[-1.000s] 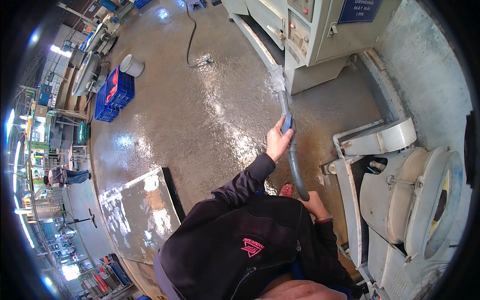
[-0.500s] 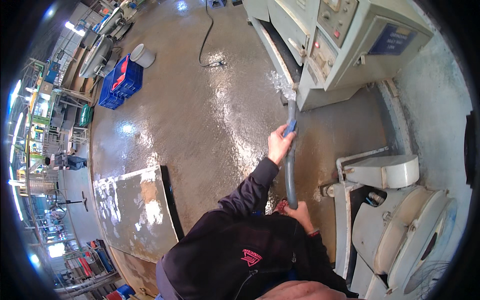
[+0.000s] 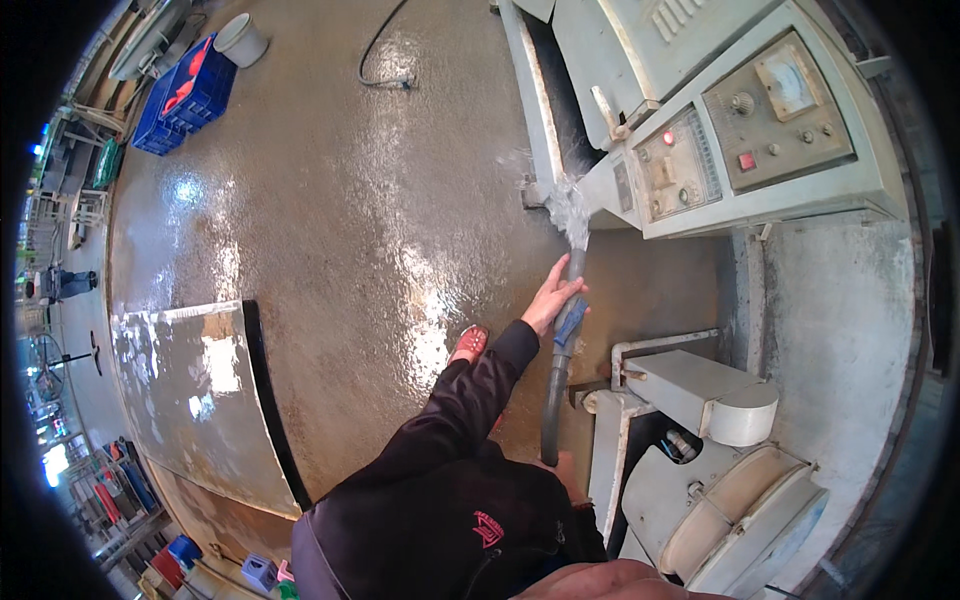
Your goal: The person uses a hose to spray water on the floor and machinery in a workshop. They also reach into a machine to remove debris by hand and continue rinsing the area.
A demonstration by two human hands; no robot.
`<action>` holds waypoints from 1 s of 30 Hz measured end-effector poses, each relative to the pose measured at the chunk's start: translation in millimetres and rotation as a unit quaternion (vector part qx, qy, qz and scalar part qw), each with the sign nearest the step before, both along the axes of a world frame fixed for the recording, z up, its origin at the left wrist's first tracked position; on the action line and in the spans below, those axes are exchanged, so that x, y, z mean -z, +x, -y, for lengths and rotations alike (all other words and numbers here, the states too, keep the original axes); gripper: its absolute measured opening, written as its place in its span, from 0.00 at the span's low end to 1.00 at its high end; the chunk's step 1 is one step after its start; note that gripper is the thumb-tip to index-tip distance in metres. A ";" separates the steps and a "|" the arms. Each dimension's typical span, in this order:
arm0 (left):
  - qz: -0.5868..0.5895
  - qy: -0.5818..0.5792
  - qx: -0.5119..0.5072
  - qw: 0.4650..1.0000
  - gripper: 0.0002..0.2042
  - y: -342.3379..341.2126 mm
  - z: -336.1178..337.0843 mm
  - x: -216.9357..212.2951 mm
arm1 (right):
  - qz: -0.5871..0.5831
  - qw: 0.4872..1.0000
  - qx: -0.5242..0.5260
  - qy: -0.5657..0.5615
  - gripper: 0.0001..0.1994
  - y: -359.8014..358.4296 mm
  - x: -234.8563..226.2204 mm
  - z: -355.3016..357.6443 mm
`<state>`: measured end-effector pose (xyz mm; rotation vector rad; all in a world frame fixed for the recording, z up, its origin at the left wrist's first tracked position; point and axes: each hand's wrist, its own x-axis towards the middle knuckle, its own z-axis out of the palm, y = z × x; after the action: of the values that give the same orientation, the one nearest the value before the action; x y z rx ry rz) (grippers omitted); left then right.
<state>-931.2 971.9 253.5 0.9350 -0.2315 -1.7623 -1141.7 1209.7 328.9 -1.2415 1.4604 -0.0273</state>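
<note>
A grey hose [image 3: 552, 395] with a blue valve handle [image 3: 570, 320] runs away from my body. My left hand [image 3: 550, 300] is on its front part beside the valve, fingers laid across the tube. Lower down, close to my jacket, my right hand [image 3: 567, 474] is closed round the hose, partly hidden. Water [image 3: 570, 210] gushes from the far end and splashes against the lower front corner of a grey-white machine [image 3: 680, 120]. One red shoe [image 3: 470, 342] shows left of my left forearm.
The wet floor [image 3: 300, 210] shines with water. At my right stands a second machine with a rounded housing [image 3: 740, 500]. A flat metal plate [image 3: 190, 400] lies left. Farther off are blue crates [image 3: 190, 100], a white bucket [image 3: 241, 40] and a dark hose [image 3: 372, 50].
My view has turned to the right and shifted forward. My left hand now lies ahead of the blue valve with fingers more stretched. The water splashes more widely at the machine's corner.
</note>
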 end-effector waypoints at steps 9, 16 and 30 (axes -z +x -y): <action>-0.059 0.008 -0.065 0.996 0.26 1.3 30.6 10.8 | 0.032 0.999 0.034 -0.001 0.15 -0.2 -4.4 6.9; 0.010 -0.041 -0.100 0.994 0.25 1.3 34.3 -15.9 | 0.027 0.999 0.025 -0.011 0.14 -5.8 -11.5 7.4; 0.089 -0.044 -0.096 0.990 0.15 -1.1 89.6 71.1 | 0.033 0.997 0.074 -0.004 0.10 -5.9 37.4 34.7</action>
<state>-932.3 882.4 182.4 1.0176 -0.3202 -1.4834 -1147.6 1175.0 291.5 -1.1259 1.4923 -0.1725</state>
